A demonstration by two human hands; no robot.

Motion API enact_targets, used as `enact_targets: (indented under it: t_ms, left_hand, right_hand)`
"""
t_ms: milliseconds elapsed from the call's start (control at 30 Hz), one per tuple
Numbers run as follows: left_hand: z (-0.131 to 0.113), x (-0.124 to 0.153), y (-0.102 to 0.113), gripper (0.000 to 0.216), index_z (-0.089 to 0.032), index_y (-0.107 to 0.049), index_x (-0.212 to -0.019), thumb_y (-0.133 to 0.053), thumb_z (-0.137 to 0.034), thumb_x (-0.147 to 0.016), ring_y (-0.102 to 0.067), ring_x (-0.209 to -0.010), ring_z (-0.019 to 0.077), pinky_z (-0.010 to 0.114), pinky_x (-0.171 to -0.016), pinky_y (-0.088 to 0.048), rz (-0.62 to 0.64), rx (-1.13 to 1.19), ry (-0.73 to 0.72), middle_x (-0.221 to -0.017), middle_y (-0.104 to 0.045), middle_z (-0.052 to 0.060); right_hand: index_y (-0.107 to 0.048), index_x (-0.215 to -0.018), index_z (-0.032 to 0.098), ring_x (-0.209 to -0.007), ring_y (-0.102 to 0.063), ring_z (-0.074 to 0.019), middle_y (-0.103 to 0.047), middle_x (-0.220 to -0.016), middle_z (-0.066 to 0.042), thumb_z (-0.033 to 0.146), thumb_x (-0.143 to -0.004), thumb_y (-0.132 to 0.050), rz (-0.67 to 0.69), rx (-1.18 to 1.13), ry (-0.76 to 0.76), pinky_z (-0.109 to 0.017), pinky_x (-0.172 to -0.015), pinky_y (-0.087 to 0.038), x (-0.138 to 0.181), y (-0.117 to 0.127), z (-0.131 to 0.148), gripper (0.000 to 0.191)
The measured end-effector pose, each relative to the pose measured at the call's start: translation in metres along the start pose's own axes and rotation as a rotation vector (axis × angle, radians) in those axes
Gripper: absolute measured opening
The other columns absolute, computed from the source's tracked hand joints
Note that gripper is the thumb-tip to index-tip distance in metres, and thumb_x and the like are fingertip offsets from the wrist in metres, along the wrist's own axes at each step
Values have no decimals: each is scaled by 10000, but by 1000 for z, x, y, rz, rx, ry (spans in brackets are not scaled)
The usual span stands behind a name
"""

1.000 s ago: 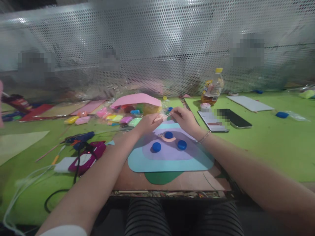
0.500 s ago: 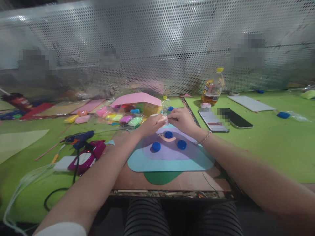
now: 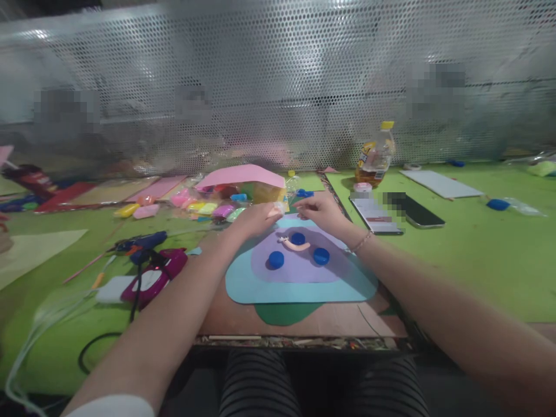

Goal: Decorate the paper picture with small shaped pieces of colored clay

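Note:
My left hand (image 3: 256, 218) is closed in a pinch on a small pale peach lump of clay (image 3: 275, 211) just above the far edge of a light blue foam sheet (image 3: 299, 285). My right hand (image 3: 320, 210) hovers beside it with fingers curled; whether it holds anything I cannot make out. On the lilac sheet (image 3: 299, 267) lie three blue bottle caps (image 3: 276, 259) and a peach clay roll (image 3: 296, 245). A green sheet (image 3: 284, 313) pokes out below, all on a brown board (image 3: 339, 321).
Packets of coloured clay (image 3: 212, 208) and a pink sheet (image 3: 241, 175) lie behind my left hand. A glue gun (image 3: 141, 242), a magenta device (image 3: 154, 278) and cables sit at left. Two phones (image 3: 397, 213), a small jar (image 3: 362, 188) and a bottle (image 3: 376, 154) stand right. A perforated metal screen (image 3: 278, 87) closes the back.
My hands were joined at the clay lump half a second ago; now they have drawn slightly apart and dropped lower, the lump staying with the left.

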State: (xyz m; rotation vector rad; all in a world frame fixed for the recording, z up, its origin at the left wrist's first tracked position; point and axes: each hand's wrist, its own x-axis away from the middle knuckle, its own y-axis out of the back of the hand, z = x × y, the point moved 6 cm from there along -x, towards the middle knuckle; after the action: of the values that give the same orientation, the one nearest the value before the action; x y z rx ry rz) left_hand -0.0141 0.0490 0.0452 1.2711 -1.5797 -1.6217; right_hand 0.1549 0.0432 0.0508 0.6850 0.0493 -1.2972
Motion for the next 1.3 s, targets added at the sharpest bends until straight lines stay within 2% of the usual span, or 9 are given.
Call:
enact_targets:
  t_ms: [133, 267, 400, 567, 700, 833, 1000, 1133, 1300]
  left_hand:
    - [-4, 2, -6, 364, -151, -527, -1068, -433, -424, -847, -560, -929, 245, 311, -740, -411, 40, -143, -24, -981, -583, 107]
    - [-12, 0, 1, 436, -115, -548, -1049, -437, -479, -837, -521, -979, 276, 372, -819, -408, -54, -228, -56, -1018, -555, 142]
    - [-24, -1, 6, 330, -154, -549, -1055, -476, -397, -843, -512, -988, 241, 375, -860, -400, -118, -63, -194, -1037, -571, 118]
    - [-38, 2, 7, 267, -178, -569, -986, -559, -374, -805, -527, -968, 203, 335, -862, -404, -161, 205, -372, -992, -596, 67]
    - [-43, 3, 10, 224, -181, -583, -877, -535, -393, -823, -539, -856, 184, 305, -781, -406, -192, 223, -378, -862, -605, 37]
    - [-43, 5, 15, 269, -173, -586, -738, -515, -412, -838, -529, -745, 164, 279, -696, -390, -258, 225, -332, -731, -585, 26]
    - [-40, 5, 15, 217, -179, -602, -718, -538, -351, -833, -535, -727, 156, 273, -682, -382, -271, 233, -312, -709, -595, 18]
    - [-38, 6, 20, 236, -178, -606, -717, -565, -390, -811, -541, -728, 156, 270, -684, -389, -280, 267, -302, -704, -605, 14]
    - [-38, 7, 24, 304, -175, -592, -701, -539, -452, -815, -536, -718, 150, 268, -685, -390, -319, 277, -315, -703, -597, 17]
  right_hand:
    - [-691, -826, 133, -632, -597, -133, -657, -685, -27, 188, -751, -604, 58, 131, -54, -218, -550, -460, 4, -7, 4, 127]
    - [-678, -806, 129, -644, -620, -124, -661, -670, -24, 111, -768, -575, 70, 83, -92, -202, -574, -486, 3, -10, -2, 111]
    - [-656, -811, 122, -634, -642, -114, -685, -731, -50, 57, -812, -497, 81, -102, -168, -205, -592, -531, 3, -13, -9, 172]
    - [-649, -775, 135, -638, -653, -118, -681, -686, -27, 74, -795, -541, 140, -168, -154, -214, -619, -550, 7, -19, -3, 126]
    - [-606, -683, 144, -572, -638, -126, -638, -577, -12, 196, -808, -567, 151, -92, -71, -201, -535, -515, 9, -20, 6, 141]
    - [-589, -658, 144, -546, -621, -124, -642, -599, -27, 273, -833, -542, 119, -4, -17, -189, -478, -464, 9, -17, 11, 222]
    - [-609, -648, 131, -561, -617, -116, -659, -635, -43, 251, -854, -505, 136, 19, -35, -190, -514, -479, 10, -16, 14, 260]
    - [-651, -695, 123, -592, -626, -118, -665, -650, -46, 261, -860, -504, 206, -75, -67, -206, -564, -506, 11, -19, 15, 261]
    - [-672, -751, 129, -672, -632, -124, -670, -689, -43, 213, -853, -509, 224, -140, -92, -220, -626, -523, 11, -21, 12, 210]
